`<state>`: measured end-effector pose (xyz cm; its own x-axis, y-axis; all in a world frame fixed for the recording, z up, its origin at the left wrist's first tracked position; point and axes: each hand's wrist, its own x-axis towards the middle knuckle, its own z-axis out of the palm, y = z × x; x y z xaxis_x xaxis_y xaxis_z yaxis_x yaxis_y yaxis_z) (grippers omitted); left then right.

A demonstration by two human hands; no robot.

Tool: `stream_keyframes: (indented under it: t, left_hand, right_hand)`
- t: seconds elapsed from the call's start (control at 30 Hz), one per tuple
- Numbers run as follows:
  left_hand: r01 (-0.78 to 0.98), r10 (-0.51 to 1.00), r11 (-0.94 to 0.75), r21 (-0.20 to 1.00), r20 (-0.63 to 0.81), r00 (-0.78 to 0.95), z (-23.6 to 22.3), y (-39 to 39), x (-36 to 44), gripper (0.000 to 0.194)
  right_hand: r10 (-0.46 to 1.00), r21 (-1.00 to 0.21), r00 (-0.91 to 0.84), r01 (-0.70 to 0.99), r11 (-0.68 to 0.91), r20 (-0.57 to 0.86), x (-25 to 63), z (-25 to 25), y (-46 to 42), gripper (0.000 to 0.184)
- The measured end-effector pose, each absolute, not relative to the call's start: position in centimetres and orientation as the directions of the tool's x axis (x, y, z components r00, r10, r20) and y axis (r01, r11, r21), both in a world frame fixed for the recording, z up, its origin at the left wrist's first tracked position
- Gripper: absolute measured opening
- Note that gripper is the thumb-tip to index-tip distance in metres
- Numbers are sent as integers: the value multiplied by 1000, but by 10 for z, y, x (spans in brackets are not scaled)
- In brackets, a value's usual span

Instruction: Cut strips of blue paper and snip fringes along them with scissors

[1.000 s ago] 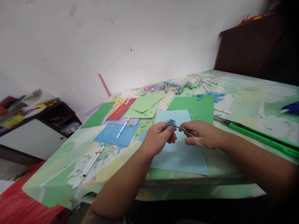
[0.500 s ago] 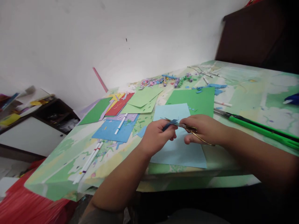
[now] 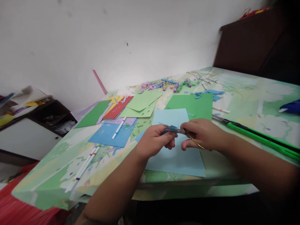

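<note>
Between thumb and fingers, my left hand (image 3: 156, 139) pinches a small piece of dark blue paper (image 3: 172, 128). My right hand (image 3: 201, 134) grips a pair of scissors (image 3: 188, 133) with gold-coloured handles, one loop showing below the palm. The scissor blades point left and lie at the blue paper, close to my left fingertips. Below both hands a light blue sheet of paper (image 3: 180, 159) lies flat on the table, overlapping a green sheet (image 3: 198, 103) behind it.
A patterned tablecloth (image 3: 53, 175) covers the table. Left lie coloured sheets, a blue sheet (image 3: 107, 134) and white markers (image 3: 83, 168). A green cutter knife (image 3: 255, 134) lies right. Rolled paper pieces (image 3: 179, 87) and scraps sit at the back. A dark cabinet (image 3: 246, 47) stands beyond.
My hands stay close together at the blue paper, and the scissors have turned slightly, their blades now lying flatter across it. The whole view has shifted a little with the head.
</note>
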<state>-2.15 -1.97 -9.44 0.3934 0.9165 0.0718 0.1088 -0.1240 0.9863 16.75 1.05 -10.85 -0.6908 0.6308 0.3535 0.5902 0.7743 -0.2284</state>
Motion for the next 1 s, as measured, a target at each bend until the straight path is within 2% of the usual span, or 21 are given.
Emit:
stream_keyframes:
  t: [0.23,0.43,0.63,1.0]
  left_hand:
    - [86,916,-159,983,114,385,-95,-21,-21,15]
    - [72,947,-192,979,166,273,-97,-17,-19,14]
    - [125,954,-211,969,176,244,-97,-15,-18,18]
    - [267,973,-123,956,63,224,-96,-16,-15,22]
  right_hand:
    - [680,-279,-665,620,734,309,167,-104,8,51]
    - [728,-400,-652,622,673,212,167,-109,14,43]
    - [698,-486,-688,550,679,196,167,-115,17,47]
    - [693,-407,-689,583,703,210,164,-118,21,41]
